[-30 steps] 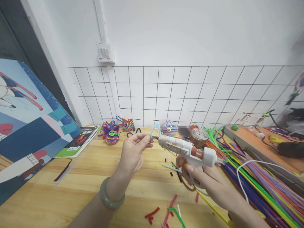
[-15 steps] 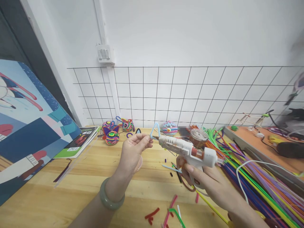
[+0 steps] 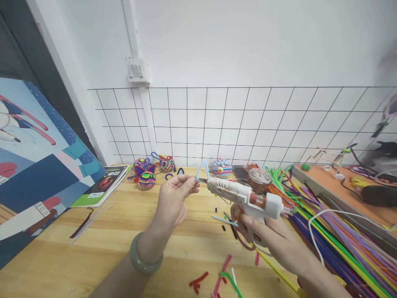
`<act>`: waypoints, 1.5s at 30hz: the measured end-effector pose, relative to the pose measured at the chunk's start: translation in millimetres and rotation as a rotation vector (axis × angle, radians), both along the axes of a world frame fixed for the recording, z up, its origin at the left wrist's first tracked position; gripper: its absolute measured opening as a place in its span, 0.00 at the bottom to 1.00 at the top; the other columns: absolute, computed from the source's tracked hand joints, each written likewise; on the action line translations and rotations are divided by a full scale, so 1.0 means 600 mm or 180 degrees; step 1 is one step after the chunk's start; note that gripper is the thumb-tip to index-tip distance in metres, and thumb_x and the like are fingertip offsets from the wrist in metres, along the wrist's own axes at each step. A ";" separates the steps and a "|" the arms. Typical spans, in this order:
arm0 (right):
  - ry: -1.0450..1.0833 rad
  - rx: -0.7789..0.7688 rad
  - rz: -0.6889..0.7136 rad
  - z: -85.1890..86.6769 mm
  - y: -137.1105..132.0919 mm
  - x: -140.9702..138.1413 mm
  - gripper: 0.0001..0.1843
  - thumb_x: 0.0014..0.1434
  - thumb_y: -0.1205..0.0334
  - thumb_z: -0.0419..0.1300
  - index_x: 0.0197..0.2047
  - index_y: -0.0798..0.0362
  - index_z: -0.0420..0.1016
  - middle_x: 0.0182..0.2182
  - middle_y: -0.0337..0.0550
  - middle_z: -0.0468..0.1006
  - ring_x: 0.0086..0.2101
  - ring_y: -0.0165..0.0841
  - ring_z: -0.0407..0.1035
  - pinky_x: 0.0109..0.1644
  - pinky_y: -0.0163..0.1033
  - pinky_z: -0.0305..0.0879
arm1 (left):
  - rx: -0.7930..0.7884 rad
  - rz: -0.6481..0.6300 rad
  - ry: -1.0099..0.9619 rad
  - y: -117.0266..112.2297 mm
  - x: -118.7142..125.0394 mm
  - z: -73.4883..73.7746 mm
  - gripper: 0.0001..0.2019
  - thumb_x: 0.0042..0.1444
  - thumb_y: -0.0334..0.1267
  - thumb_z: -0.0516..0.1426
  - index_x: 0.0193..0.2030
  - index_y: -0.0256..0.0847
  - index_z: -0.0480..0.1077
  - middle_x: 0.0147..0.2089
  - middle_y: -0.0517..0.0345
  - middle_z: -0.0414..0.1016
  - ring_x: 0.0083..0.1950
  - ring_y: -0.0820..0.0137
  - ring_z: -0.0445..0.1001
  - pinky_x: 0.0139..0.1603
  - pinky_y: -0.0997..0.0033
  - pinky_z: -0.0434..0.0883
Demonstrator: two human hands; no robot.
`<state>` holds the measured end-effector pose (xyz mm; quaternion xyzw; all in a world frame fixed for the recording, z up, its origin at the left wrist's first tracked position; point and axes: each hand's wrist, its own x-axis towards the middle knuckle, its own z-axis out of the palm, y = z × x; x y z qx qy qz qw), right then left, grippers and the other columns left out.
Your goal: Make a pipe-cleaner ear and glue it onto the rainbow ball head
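Between thumb and fingers, my left hand (image 3: 177, 191) pinches a light blue pipe cleaner (image 3: 203, 164) bent into a pointed, triangle-like shape, its peak upward. A white hot glue gun (image 3: 235, 191) fills the grip of my right hand (image 3: 263, 231), fingers wrapped round the handle near the trigger. Its nozzle points left and lies at the lower part of the blue shape, close to my left fingertips; whether glue is coming out I cannot tell. Beyond the hands sits a striped, pipe-cleaner-wrapped ball (image 3: 221, 167) with a zigzag light blue trim.
Colourful wrapped figures (image 3: 146, 179) stand at the back left beside a magazine (image 3: 102, 186). Long pipe cleaners (image 3: 328, 231) cover the right side, with a white cord (image 3: 313, 219) across them. Cut pieces (image 3: 198, 282) lie in front. A wire grid (image 3: 207, 124) lines the wall.
Almost nothing differs. The glue gun's nozzle and the blue pipe cleaner have shifted very slightly; both hands keep their hold.
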<state>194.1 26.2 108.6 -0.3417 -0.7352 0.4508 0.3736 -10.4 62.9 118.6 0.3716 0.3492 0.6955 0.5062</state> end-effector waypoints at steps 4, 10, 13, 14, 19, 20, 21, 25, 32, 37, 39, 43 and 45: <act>0.0016 -0.0029 0.0013 0.002 -0.001 -0.002 0.12 0.64 0.53 0.47 0.35 0.53 0.61 0.22 0.36 0.62 0.24 0.29 0.57 0.28 0.35 0.55 | 0.0014 -0.0022 0.0008 -0.001 0.000 0.001 0.09 0.38 0.35 0.66 0.26 0.33 0.73 0.23 0.57 0.75 0.26 0.74 0.73 0.31 0.75 0.70; -0.0160 0.0066 -0.0082 0.003 -0.003 0.000 0.14 0.64 0.52 0.46 0.34 0.52 0.60 0.22 0.36 0.62 0.23 0.29 0.55 0.26 0.35 0.51 | 0.0006 -0.0018 -0.0012 0.000 0.000 0.001 0.09 0.38 0.35 0.66 0.26 0.33 0.73 0.23 0.56 0.76 0.26 0.74 0.73 0.31 0.74 0.70; -0.0136 0.0050 -0.0046 0.002 -0.002 0.000 0.13 0.65 0.52 0.45 0.34 0.52 0.60 0.22 0.36 0.62 0.23 0.29 0.55 0.27 0.35 0.51 | 0.0012 -0.0017 0.0006 0.000 0.000 0.000 0.09 0.38 0.35 0.66 0.25 0.34 0.73 0.23 0.57 0.75 0.26 0.74 0.72 0.31 0.75 0.70; -0.0121 0.0040 -0.0030 0.002 -0.002 0.000 0.13 0.65 0.53 0.45 0.35 0.52 0.60 0.23 0.36 0.62 0.24 0.29 0.56 0.27 0.35 0.52 | 0.0019 -0.0030 0.0016 0.000 0.000 0.000 0.09 0.38 0.35 0.66 0.25 0.34 0.73 0.23 0.57 0.75 0.26 0.74 0.72 0.31 0.75 0.71; -0.0107 0.0036 -0.0019 0.002 -0.001 0.000 0.12 0.65 0.54 0.46 0.36 0.52 0.60 0.23 0.36 0.62 0.24 0.29 0.56 0.27 0.35 0.52 | -0.0001 0.0014 0.0021 0.000 0.000 0.000 0.09 0.38 0.36 0.66 0.26 0.34 0.73 0.24 0.57 0.75 0.27 0.73 0.73 0.32 0.74 0.71; -0.0094 0.0036 -0.0007 0.002 -0.001 0.001 0.12 0.65 0.53 0.46 0.35 0.53 0.60 0.22 0.36 0.62 0.23 0.29 0.55 0.27 0.35 0.52 | -0.0005 0.0024 0.0018 0.000 0.000 0.000 0.09 0.38 0.36 0.66 0.26 0.34 0.73 0.23 0.57 0.75 0.27 0.73 0.73 0.32 0.74 0.71; -0.0082 0.0032 0.0011 0.002 -0.001 0.001 0.12 0.65 0.54 0.46 0.35 0.53 0.60 0.23 0.36 0.62 0.24 0.28 0.55 0.27 0.35 0.52 | -0.0006 0.0019 0.0021 0.000 0.000 0.000 0.09 0.37 0.36 0.66 0.25 0.34 0.73 0.23 0.57 0.75 0.27 0.73 0.73 0.32 0.74 0.71; -0.0049 0.0036 0.0062 0.000 -0.001 0.002 0.12 0.65 0.55 0.46 0.34 0.53 0.60 0.24 0.36 0.62 0.25 0.28 0.57 0.29 0.35 0.54 | -0.0017 -0.0025 0.0011 0.000 0.000 0.000 0.09 0.37 0.35 0.66 0.25 0.33 0.73 0.23 0.56 0.76 0.27 0.74 0.73 0.32 0.74 0.71; -0.0031 0.0079 0.0126 0.002 0.001 0.001 0.12 0.65 0.55 0.46 0.32 0.52 0.59 0.24 0.36 0.61 0.25 0.29 0.56 0.29 0.35 0.54 | -0.0025 -0.0002 0.0014 0.001 0.000 0.001 0.09 0.37 0.35 0.66 0.25 0.34 0.73 0.23 0.57 0.75 0.26 0.74 0.73 0.31 0.74 0.71; 0.0006 0.0072 0.0061 0.003 0.001 0.000 0.13 0.65 0.55 0.46 0.32 0.52 0.59 0.24 0.36 0.60 0.25 0.29 0.55 0.28 0.35 0.54 | 0.0003 -0.0023 0.0005 0.000 0.001 0.000 0.10 0.38 0.36 0.66 0.26 0.34 0.73 0.23 0.56 0.75 0.27 0.73 0.73 0.32 0.73 0.71; 0.0001 0.0069 0.0019 0.001 0.002 0.000 0.12 0.65 0.54 0.47 0.34 0.52 0.60 0.24 0.36 0.61 0.25 0.29 0.56 0.28 0.35 0.55 | 0.0007 -0.0046 0.0009 0.000 0.001 -0.002 0.10 0.38 0.36 0.66 0.26 0.34 0.73 0.24 0.57 0.75 0.27 0.73 0.73 0.33 0.73 0.71; -0.0068 0.0119 -0.0001 -0.002 0.003 0.002 0.12 0.65 0.54 0.46 0.34 0.52 0.61 0.23 0.36 0.62 0.25 0.29 0.57 0.29 0.35 0.55 | -0.0001 -0.0041 0.0081 0.004 -0.003 -0.005 0.09 0.40 0.36 0.65 0.27 0.33 0.73 0.24 0.56 0.76 0.27 0.74 0.73 0.33 0.74 0.70; -0.0083 0.0164 -0.0049 -0.003 0.003 0.004 0.14 0.65 0.53 0.46 0.33 0.52 0.61 0.22 0.36 0.62 0.24 0.28 0.55 0.27 0.35 0.54 | 0.0021 -0.0045 0.0110 0.007 -0.006 -0.006 0.09 0.41 0.36 0.65 0.27 0.34 0.73 0.25 0.56 0.76 0.28 0.73 0.73 0.33 0.74 0.70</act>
